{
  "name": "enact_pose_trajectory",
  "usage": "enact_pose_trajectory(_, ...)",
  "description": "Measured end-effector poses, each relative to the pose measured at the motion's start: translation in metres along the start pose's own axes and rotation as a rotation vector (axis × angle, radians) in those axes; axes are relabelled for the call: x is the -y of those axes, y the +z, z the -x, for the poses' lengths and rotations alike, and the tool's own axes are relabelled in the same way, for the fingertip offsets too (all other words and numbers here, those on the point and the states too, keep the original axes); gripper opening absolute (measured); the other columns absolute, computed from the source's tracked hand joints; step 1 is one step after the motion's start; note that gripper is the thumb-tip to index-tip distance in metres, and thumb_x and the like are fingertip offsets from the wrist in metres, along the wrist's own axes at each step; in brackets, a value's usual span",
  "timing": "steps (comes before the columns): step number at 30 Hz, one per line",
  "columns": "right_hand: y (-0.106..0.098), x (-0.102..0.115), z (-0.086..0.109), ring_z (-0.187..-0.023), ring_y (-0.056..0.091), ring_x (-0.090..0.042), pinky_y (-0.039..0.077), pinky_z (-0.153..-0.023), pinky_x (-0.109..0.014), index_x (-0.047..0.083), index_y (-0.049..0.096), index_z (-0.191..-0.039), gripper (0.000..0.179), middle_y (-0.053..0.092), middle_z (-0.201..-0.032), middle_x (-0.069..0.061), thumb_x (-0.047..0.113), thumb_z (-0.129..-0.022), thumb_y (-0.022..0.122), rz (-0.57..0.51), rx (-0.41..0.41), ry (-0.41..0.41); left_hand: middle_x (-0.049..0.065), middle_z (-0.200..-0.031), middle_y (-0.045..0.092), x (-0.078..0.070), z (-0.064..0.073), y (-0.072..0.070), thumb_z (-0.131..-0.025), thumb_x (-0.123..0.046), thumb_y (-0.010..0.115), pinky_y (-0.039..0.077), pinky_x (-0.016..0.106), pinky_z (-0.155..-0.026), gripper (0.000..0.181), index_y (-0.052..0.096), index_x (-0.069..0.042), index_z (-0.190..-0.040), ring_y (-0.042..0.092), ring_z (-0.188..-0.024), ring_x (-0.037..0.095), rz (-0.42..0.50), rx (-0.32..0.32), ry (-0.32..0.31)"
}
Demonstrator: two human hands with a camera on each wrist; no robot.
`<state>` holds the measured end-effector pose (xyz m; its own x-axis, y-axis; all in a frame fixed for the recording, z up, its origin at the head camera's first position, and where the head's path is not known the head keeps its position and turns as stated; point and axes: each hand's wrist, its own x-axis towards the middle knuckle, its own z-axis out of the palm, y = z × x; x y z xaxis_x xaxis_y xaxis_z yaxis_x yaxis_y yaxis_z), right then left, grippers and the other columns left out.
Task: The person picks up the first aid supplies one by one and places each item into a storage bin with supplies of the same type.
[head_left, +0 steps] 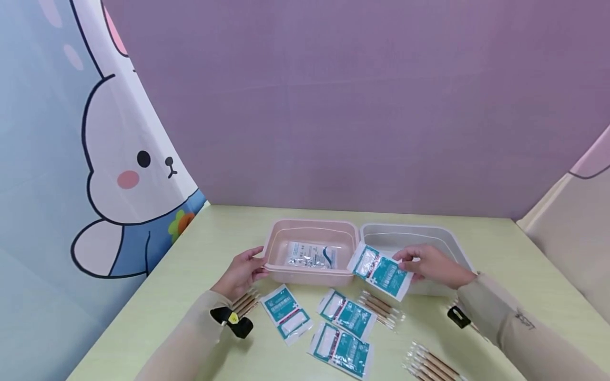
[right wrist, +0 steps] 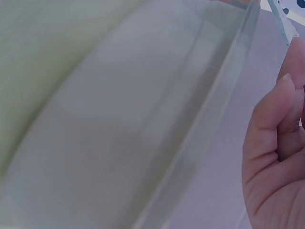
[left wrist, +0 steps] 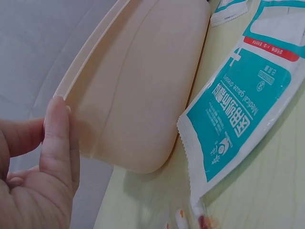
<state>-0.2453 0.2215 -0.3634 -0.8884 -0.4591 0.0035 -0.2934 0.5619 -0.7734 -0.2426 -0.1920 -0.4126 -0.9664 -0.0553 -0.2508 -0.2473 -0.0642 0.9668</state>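
Note:
My right hand [head_left: 431, 264] pinches one end of a teal-and-white gauze dressing packet [head_left: 387, 276], holding it tilted over the front of the two bins. In the right wrist view only a sliver of that packet [right wrist: 285, 21] shows above the fingertips. At the left end of the pink plastic bin [head_left: 307, 276], my left hand [head_left: 242, 272] grips the rim, fingertips on its corner in the left wrist view. Inside this bin lies a silvery-white packet [head_left: 312, 255] with blue print. The grey-white plastic bin [head_left: 410, 231] stands beside it, partly hidden by my right hand and the packet.
On the table in front lie more gauze packets [head_left: 286, 313], [head_left: 348, 314], [head_left: 341, 350]. Bundles of wooden cotton swabs [head_left: 381, 308] lie among them, another bundle [head_left: 432, 365] at the front right, and more [head_left: 245, 303] by my left wrist. A purple backdrop [head_left: 333, 106] rises behind the table.

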Motion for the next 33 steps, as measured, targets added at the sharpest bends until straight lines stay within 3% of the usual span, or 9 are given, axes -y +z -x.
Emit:
enact_pose_trajectory(6, -0.003, 0.013, -0.015, -0.063, 0.06, -0.019, 0.052, -0.055, -0.029, -0.009, 0.064, -0.111, 0.023, 0.061, -0.084, -0.006, 0.002, -0.092, 0.06, 0.027, -0.001, -0.01, 0.027, -0.12, 0.052, 0.0, 0.001, -0.001, -0.099, -0.004, 0.05, 0.056, 0.022, -0.07, 0.048, 0.035, 0.0, -0.144, 0.06, -0.073, 0.012, 0.006, -0.006, -0.003)
enact_pose_trajectory(19, -0.002, 0.039, -0.033, -0.064, 0.06, -0.02, 0.054, -0.064, -0.038, -0.006, 0.064, -0.114, 0.023, 0.063, -0.089, -0.007, 0.005, -0.094, 0.059, 0.011, 0.031, 0.03, 0.028, -0.124, 0.051, -0.005, 0.006, -0.001, -0.099, -0.006, 0.05, 0.056, 0.022, -0.072, 0.048, 0.035, -0.002, -0.144, 0.06, -0.074, 0.012, -0.003, -0.001, -0.013)
enact_pose_trajectory(33, 0.013, 0.045, -0.048, -0.063, 0.058, -0.018, 0.053, -0.061, -0.031, -0.005, 0.065, -0.113, 0.022, 0.066, -0.091, -0.008, 0.002, -0.093, 0.058, -0.009, 0.023, 0.073, 0.028, -0.125, 0.051, -0.008, 0.01, -0.006, -0.099, -0.007, 0.052, 0.056, 0.024, -0.074, 0.048, 0.037, -0.003, -0.144, 0.06, -0.077, 0.014, -0.011, -0.006, -0.03)
